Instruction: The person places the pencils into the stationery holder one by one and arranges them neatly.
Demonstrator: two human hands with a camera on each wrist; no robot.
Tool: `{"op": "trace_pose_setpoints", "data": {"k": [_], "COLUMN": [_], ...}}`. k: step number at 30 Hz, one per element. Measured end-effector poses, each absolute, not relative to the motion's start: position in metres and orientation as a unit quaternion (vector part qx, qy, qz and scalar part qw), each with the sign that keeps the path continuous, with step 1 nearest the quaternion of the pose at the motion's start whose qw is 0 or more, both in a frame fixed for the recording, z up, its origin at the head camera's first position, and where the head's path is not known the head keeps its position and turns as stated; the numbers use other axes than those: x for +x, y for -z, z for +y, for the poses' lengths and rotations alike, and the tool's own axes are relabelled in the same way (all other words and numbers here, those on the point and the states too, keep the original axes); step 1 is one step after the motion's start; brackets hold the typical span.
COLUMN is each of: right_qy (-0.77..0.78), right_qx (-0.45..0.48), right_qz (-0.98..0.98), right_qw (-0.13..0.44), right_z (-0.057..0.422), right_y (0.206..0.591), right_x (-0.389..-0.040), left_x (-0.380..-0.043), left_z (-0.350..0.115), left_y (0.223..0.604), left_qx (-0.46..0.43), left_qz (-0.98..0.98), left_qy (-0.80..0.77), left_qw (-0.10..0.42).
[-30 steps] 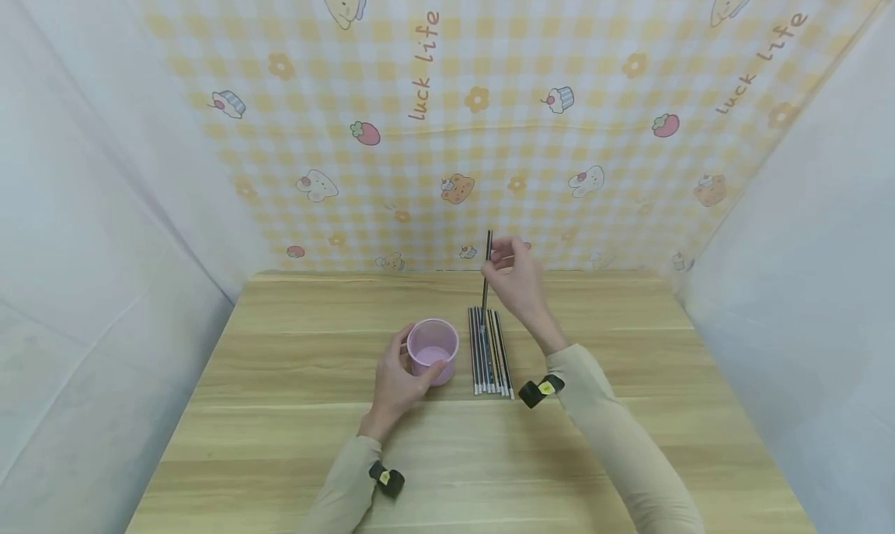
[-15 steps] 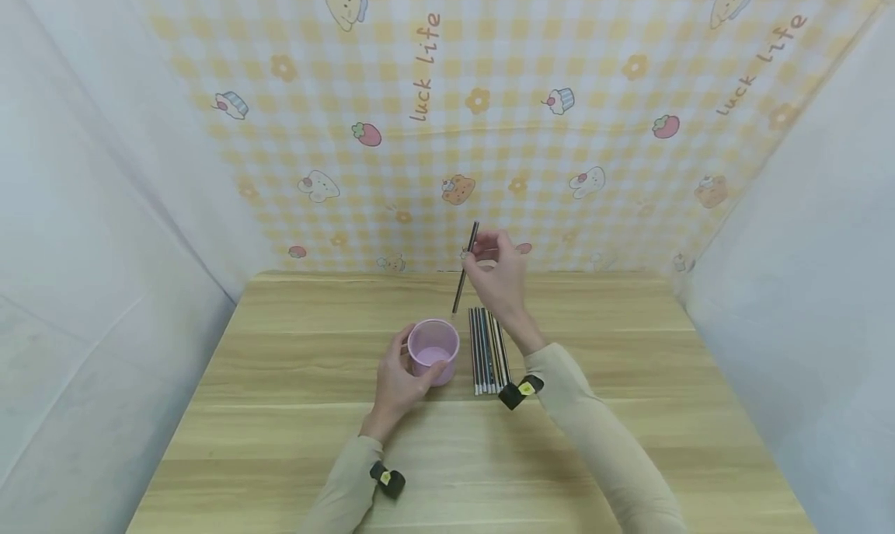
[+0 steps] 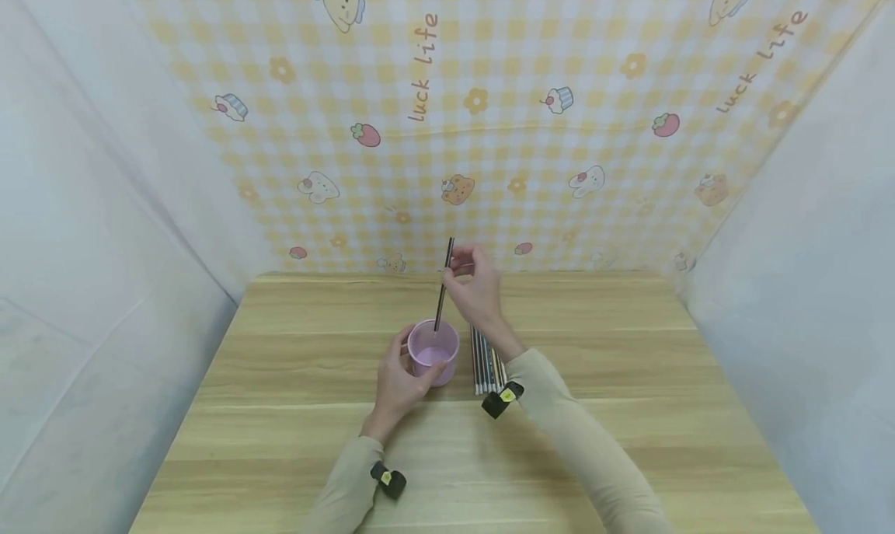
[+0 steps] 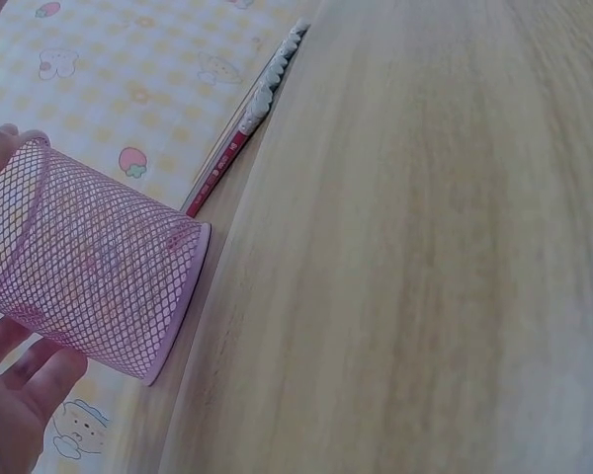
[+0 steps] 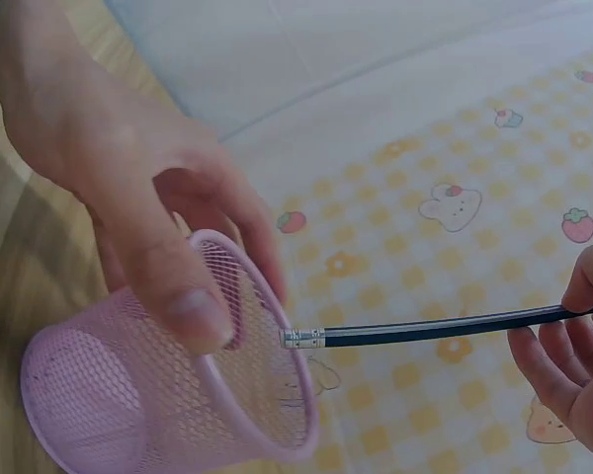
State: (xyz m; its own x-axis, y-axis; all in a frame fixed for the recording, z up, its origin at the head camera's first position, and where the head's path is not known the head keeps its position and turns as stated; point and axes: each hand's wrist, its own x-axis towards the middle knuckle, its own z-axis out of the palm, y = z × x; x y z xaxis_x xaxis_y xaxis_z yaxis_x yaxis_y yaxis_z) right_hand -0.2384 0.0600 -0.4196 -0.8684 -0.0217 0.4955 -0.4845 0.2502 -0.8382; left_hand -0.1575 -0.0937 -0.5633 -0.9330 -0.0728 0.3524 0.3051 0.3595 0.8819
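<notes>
A pink mesh pen holder (image 3: 433,355) stands upright on the table, gripped round its side by my left hand (image 3: 400,378), thumb near the front rim. My right hand (image 3: 477,289) pinches a dark striped pencil (image 3: 443,293) near its upper end. The pencil slants down, and its eraser end (image 5: 302,338) is right at the holder's mouth. In the right wrist view the holder's mesh wall (image 5: 158,385) shows with no pencil inside. A row of pencils (image 3: 484,363) lies right of the holder, partly hidden under my right forearm.
The wooden table (image 3: 280,410) reaches back to a yellow checked cloth (image 3: 531,145) with printed cartoons. White sheets hang as side walls (image 3: 91,246). A black strap camera sits on each wrist. The lying pencils' eraser ends (image 4: 267,84) show in the left wrist view.
My right hand has moved left with the pencil, from above the row of pencils to over the pen holder. The left hand has stayed on the holder.
</notes>
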Motion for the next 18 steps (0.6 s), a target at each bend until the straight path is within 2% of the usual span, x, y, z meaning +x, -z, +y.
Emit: {"op": "trace_pose_setpoints", "data": {"k": [9,18], "right_qy": [-0.586,-0.581], "right_qx": [0.152,0.157], "right_qz": [-0.78,-0.786], "right_qw": [0.156,0.142], "right_z": [0.049,0.042], "right_y": [0.441,0.46], "right_x": [-0.237,-0.235], "left_x": [-0.158,-0.158], "left_z": [-0.094,-0.094], "left_y": [0.562,0.562], "left_qx": [-0.072,-0.077], "left_qz": [-0.802,-0.798], "left_qy": [0.57,0.575], "left_qw": [0.164,0.163]}}
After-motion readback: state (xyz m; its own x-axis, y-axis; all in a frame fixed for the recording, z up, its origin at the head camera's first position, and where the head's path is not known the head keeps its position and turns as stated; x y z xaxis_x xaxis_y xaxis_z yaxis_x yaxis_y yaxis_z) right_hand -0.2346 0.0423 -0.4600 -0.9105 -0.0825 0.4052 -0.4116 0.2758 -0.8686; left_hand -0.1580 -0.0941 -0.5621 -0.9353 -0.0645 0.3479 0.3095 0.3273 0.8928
